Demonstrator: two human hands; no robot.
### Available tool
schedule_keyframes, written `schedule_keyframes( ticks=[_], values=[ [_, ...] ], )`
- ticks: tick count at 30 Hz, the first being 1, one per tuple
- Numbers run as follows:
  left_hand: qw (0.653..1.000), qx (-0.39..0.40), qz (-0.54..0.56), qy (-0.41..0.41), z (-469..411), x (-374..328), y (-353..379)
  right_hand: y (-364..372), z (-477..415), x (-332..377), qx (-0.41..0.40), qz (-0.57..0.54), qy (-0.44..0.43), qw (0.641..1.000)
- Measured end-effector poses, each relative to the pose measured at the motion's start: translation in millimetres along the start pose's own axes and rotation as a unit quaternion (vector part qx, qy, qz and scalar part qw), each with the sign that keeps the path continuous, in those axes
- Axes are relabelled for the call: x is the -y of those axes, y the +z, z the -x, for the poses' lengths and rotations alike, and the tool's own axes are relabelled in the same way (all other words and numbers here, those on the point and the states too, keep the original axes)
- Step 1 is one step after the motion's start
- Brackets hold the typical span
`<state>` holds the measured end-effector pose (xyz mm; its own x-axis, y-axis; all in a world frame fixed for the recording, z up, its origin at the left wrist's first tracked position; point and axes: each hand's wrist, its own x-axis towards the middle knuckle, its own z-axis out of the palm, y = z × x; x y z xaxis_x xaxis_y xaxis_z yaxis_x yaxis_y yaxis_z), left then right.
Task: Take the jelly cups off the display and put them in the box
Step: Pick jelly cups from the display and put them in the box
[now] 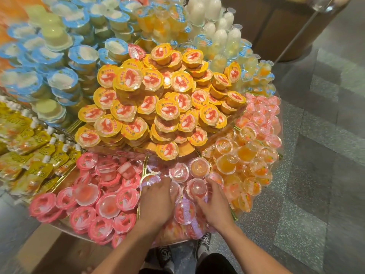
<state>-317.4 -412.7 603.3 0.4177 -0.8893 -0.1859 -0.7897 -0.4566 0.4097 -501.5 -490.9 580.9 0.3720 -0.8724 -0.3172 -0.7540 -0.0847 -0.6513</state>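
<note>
Small clear jelly cups point(184, 212) fill the front-centre bay of the display, between both hands. Left hand point(156, 202) lies palm down on them, fingers bent into the pile; can't tell if it grips. Right hand point(214, 202) curls around a cup. Hands apart. Wrists cross the clear front rim point(65, 229). Pink-lidded cups point(88, 204) crowd left, orange cups point(246, 171) right, yellow-lidded stack point(150, 103) rises behind. Open terrazzo floor point(308, 194) right; brown cardboard point(63, 252) low left.
</note>
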Motion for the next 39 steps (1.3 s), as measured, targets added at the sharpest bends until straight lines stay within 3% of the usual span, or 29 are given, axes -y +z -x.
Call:
schedule_keyframes(
  ticks=[11, 22, 39],
  values=[
    [1.000, 0.000, -0.023, -0.013, -2.5, -1.6, 0.8, -8.0, -3.9, 0.8, 0.025, 0.021, -0.031, 0.999],
    [0.996, 0.061, -0.056, -0.024, -0.3, -8.0, -16.3, -18.3, 10.0, 7.5, 0.019, 0.023, -0.064, 0.997],
    [0.995, 0.055, -0.080, 0.004, 29.8, 6.3, -43.0, -65.5, 45.5, 47.6, 0.049, 0.179, -0.151, 0.971]
  ],
)
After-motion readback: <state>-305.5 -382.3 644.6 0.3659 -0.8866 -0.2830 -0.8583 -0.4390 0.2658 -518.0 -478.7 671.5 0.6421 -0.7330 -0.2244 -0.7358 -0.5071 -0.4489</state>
